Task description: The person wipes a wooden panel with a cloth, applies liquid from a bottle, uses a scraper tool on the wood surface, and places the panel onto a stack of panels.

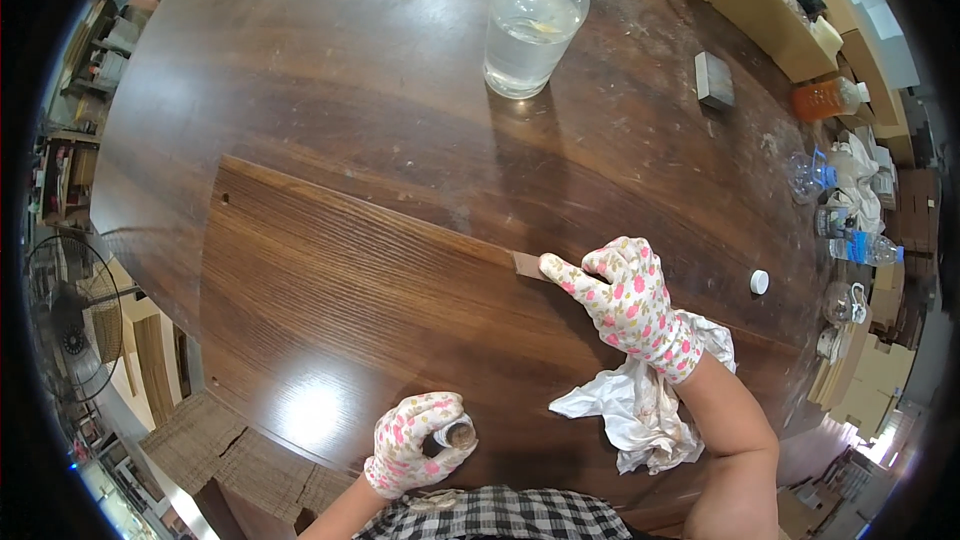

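Note:
My left hand (415,440), in a white flowered glove, is closed round a small open bottle (459,435) with brown stuff at its mouth. It rests low over the wood-grain board (330,280). My right hand (625,300), gloved alike, has its forefinger stretched onto a small flat brown piece (528,265) at the board's far edge. The other fingers are curled in; how the thumb meets the piece is hard to see. A crumpled white cloth (645,420) lies beneath my right wrist and forearm.
A large clear jar of liquid (535,25) stands at the far middle of the table. A grey block (713,80) and a white cap (759,282) lie to the right. Bottles, including an orange one (828,98), and cardboard boxes (760,10) line the right side. A fan (75,320) stands left.

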Demonstrator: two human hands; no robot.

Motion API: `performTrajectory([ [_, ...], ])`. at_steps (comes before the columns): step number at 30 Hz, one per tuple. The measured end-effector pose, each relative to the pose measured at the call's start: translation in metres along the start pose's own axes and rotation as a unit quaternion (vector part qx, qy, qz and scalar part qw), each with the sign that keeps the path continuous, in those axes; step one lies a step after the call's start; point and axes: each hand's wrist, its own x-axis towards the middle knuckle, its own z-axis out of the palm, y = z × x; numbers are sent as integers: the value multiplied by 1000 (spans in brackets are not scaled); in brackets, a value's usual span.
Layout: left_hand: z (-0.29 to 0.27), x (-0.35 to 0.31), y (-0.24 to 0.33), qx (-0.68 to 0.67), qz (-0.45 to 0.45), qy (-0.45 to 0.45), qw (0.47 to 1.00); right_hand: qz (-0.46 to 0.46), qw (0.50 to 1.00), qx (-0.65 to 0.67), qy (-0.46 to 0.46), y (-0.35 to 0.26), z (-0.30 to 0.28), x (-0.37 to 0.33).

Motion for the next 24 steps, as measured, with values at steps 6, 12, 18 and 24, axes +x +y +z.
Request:
performTrajectory([
  [6,0,2,1,5,-4,0,1000,13,1000,8,20,-3,-2,5],
  [12,1,1,0,7,3,2,1000,-21,1000,-20,5,2,3,3],
  [18,1,0,0,1,2,4,1000,-33,999,-39,5,1,0,3],
  [24,0,2,0,9,6,2,1000,-21,999,-28,18,2,2,2],
])
